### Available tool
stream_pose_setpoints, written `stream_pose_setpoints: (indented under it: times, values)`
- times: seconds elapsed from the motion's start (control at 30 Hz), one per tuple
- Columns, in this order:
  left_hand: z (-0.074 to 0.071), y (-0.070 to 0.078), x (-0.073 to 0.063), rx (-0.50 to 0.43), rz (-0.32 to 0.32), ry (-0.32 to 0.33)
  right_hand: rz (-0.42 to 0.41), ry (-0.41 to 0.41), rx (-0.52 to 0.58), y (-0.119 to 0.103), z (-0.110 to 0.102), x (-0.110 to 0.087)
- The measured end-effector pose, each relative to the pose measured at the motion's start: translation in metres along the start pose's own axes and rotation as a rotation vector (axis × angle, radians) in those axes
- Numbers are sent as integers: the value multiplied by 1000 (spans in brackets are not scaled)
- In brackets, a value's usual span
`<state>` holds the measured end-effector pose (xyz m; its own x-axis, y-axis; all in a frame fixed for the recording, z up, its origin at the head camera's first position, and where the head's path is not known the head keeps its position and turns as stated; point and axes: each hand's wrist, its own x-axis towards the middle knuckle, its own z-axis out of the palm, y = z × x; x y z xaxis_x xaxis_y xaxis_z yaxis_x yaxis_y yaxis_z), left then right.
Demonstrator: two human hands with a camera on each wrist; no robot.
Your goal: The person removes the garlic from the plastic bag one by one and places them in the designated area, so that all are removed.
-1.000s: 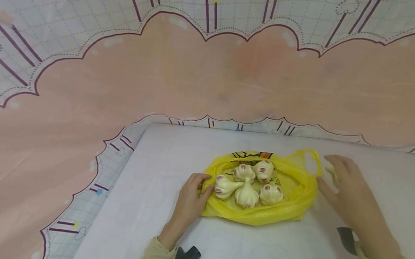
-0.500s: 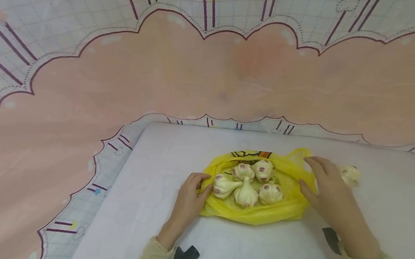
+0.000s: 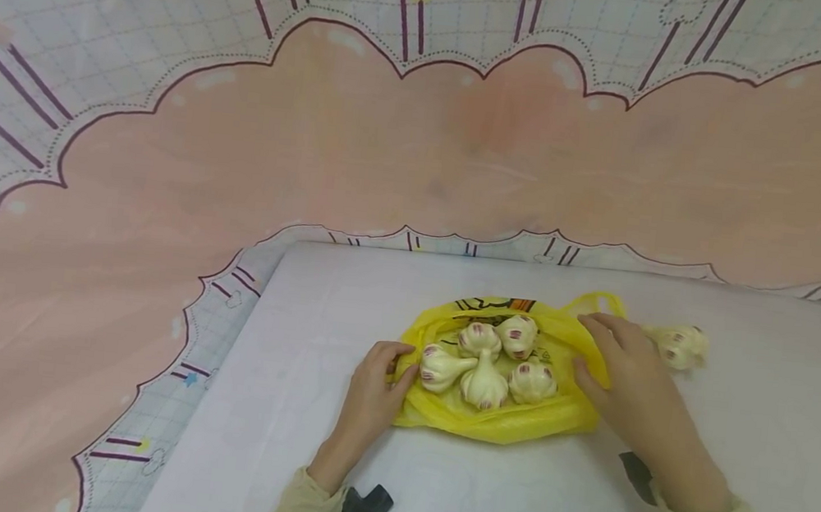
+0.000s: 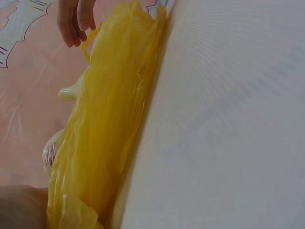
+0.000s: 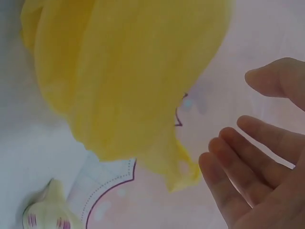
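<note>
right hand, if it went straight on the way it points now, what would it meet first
Probably the right side of the yellow bag: the right hand points toward it. The hand's height is unclear, so it could pass over the bag.

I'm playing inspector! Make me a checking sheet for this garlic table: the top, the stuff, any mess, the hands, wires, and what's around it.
Surface: white table, under the bag and the garlic.
Job's things: five garlic bulbs in an open yellow bag; one loose bulb on the table to the right of it.
Clutter: nothing seen.
Left grip: bare hand, holds the bag's left edge.
Right grip: bare hand, relaxed fingers beside the bag's right side, holding nothing.
Cables: nothing seen.
Surroundings: peach and white backdrop with stars and scalloped outlines.
</note>
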<state>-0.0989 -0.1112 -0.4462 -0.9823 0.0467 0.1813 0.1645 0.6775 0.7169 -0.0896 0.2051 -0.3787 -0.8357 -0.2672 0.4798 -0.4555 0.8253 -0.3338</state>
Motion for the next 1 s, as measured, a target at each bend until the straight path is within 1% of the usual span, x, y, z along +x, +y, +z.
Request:
stream_pose_setpoints:
  times: [0.23,0.4,0.67,1.0]
  values:
    - [1,1,1,1,9,0,16,-89,0,-8,5,-3]
    - [1,1,1,6,15,0,19,-133,-16,-11,9,-4]
    - [1,0,2,10,20,5,11,-172,-15,-16,19,-7]
    - [1,0,0,2,14,12,-45,-172,-9,-19,34,-7]
